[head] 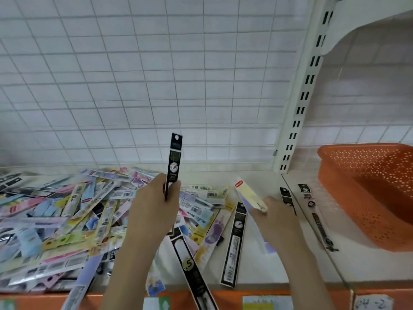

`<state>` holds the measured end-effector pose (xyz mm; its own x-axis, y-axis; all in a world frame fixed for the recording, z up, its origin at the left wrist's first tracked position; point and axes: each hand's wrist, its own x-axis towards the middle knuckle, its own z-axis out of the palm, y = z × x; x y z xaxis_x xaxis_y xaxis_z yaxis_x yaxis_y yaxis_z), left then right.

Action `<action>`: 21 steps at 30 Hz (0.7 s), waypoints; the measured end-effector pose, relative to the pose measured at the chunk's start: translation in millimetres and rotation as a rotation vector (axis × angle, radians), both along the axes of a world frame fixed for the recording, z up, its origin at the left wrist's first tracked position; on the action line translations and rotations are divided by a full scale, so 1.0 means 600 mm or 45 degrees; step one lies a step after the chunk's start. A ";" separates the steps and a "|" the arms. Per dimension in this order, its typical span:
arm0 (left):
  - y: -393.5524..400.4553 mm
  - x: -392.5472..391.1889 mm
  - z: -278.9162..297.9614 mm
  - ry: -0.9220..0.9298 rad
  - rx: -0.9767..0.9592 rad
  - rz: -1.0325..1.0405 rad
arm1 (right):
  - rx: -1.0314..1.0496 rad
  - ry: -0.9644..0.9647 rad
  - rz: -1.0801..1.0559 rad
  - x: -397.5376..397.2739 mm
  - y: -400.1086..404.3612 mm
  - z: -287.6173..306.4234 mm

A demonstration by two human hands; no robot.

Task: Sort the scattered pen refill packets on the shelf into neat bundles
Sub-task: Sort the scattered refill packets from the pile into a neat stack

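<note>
Left hand point(154, 209) grips a black refill packet point(173, 162) by its lower end; fingers point(156, 182) and thumb clamped round it; packet upright, long axis near vertical, hang-hole end pointing up toward the wire grid backing point(156, 74); black card with white print and a round white emblem mid-length; held above the shelf point(257, 265), clear of the heap.

Right hand point(274, 220) holds a pale yellow packet point(249, 194) with a red label at its far end; fingers curled on its near end; long axis diagonal, far end pointing up and to the left; a lilac packet shows just beneath it, whether in the same grip cannot be told.

Scattered refill packets point(67, 220) in a deep heap on the left half of the shelf; pink, blue, yellow, lilac and black cards lying crosswise in all directions, barcodes showing on several.

Separate black packets on the bare shelf surface: one point(234, 245) near the right hand, long axis running front to back; one point(192, 265) diagonal under the left forearm, marked ".5" in a yellow disc, near end past the front edge; two more point(315, 215) to the right near a clear divider.

Orange perforated basket point(368, 198) at far right, beyond the divider; slotted white upright point(301, 97) behind it.
</note>
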<state>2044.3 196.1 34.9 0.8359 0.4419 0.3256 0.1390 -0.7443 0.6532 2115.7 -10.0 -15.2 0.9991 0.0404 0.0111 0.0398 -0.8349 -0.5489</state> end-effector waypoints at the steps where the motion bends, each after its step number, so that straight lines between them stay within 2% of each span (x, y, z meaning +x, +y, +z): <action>1: 0.004 -0.002 -0.005 0.045 -0.006 0.002 | 0.004 0.025 -0.037 0.001 -0.002 -0.002; 4: 0.005 -0.007 -0.020 0.129 0.005 -0.002 | 0.004 0.116 -0.119 0.006 -0.014 -0.010; 6: 0.008 -0.009 -0.030 0.157 0.022 0.000 | -0.091 0.144 -0.101 0.004 -0.016 -0.010; 10: 0.005 -0.006 -0.042 0.163 0.020 -0.027 | -0.215 0.045 -0.065 0.007 -0.016 -0.009; 14: 0.002 -0.009 -0.051 0.198 0.061 -0.068 | -0.089 -0.067 -0.106 0.007 -0.016 0.004; 21: -0.020 -0.042 -0.060 0.471 0.133 -0.158 | 0.028 -0.156 0.024 -0.015 -0.010 0.015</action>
<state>2019.1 184.1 -1.4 0.9501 0.3105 0.0303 0.2555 -0.8301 0.4956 2106.6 -16.3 -6.1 0.9893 0.0572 0.1340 0.1230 -0.8213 -0.5571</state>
